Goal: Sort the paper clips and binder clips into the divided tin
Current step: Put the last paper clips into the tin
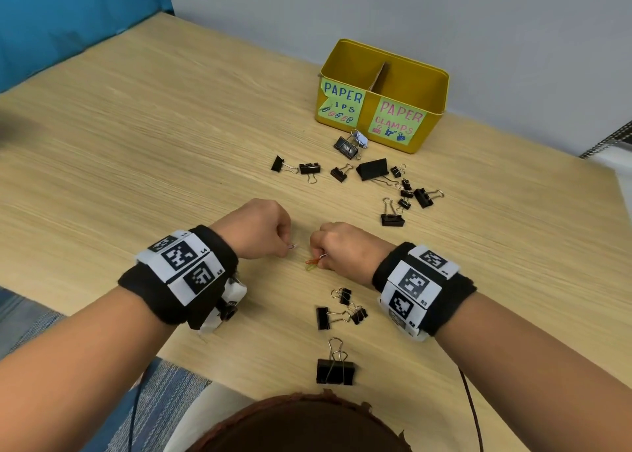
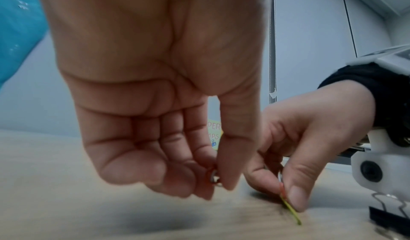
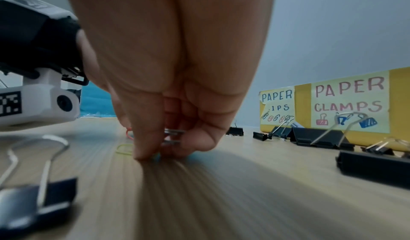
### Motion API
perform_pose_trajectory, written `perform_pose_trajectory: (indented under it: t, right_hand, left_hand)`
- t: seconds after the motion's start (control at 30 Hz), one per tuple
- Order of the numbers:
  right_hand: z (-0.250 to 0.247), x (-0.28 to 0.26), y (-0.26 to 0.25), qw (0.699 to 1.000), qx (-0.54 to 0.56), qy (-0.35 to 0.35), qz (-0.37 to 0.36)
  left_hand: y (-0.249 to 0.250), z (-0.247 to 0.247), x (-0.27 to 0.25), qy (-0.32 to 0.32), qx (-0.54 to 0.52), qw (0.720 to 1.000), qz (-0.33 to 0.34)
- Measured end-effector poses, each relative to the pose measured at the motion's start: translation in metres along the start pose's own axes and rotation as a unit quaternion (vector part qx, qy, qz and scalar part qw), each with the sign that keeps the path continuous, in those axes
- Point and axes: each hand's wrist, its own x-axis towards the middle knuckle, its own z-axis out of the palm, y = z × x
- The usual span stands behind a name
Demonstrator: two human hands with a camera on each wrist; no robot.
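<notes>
My left hand (image 1: 273,236) hangs just above the table's middle and pinches a small silver paper clip (image 1: 291,246) between thumb and fingers (image 2: 228,177). A little to its right, my right hand (image 1: 328,246) pinches a bunch of paper clips (image 1: 314,261), silver, orange and yellow-green, with their ends touching the wood (image 3: 124,149). The yellow divided tin (image 1: 434,85) stands at the back right, its left half labelled for paper clips and its right half for paper clamps. Several black binder clips (image 1: 372,169) lie scattered in front of the tin.
More black binder clips lie near me: a small group (image 1: 338,309) under my right wrist and a large one (image 1: 335,369) by the table's front edge. A grey wall runs behind the tin. Blue cloth (image 1: 68,24) hangs at the far left.
</notes>
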Motion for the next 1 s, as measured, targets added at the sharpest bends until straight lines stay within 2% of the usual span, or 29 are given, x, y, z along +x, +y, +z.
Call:
perform_pose_trajectory:
  t: [0.1,0.23,0.4,0.53,0.63,0.7,0.83,0.93,1.0]
  right_hand:
    - [0.0,-0.005,0.001,1.0,0.024,0.001,-0.006]
    - [-0.017,-0.011,0.006,0.996,0.083,0.027,0.034]
    - [-0.095,0.004,0.021,0.974,0.118,0.172,0.093]
    - [-0.17,0.031,0.033,0.926,0.171,0.311,0.127]
    - [-0.199,0.063,0.045,0.897,0.137,0.377,0.183]
    - [-0.207,0.087,0.055,0.894,0.095,0.381,0.215]
    - [-0.207,0.117,0.077,0.903,0.067,0.328,0.267]
    - [-0.197,0.12,0.082,0.916,0.075,0.29,0.266]
    - [-0.189,0.114,0.079,0.919,0.073,0.287,0.259]
  left_hand:
    - [0.001,-0.002,0.001,-0.007,-0.001,1.0,0.009]
    - [0.002,-0.017,0.005,-0.008,0.001,1.0,0.023]
    - [0.011,-0.07,0.036,0.027,0.026,0.998,0.054]
    - [0.035,-0.13,0.082,0.123,0.032,0.986,0.104]
    - [0.055,-0.166,0.12,0.201,0.026,0.97,0.134]
    - [0.065,-0.177,0.145,0.211,0.031,0.967,0.141]
    - [0.068,-0.174,0.187,0.198,0.058,0.968,0.144]
    - [0.059,-0.167,0.202,0.168,0.065,0.976,0.122]
    - [0.05,-0.16,0.201,0.157,0.063,0.978,0.12]
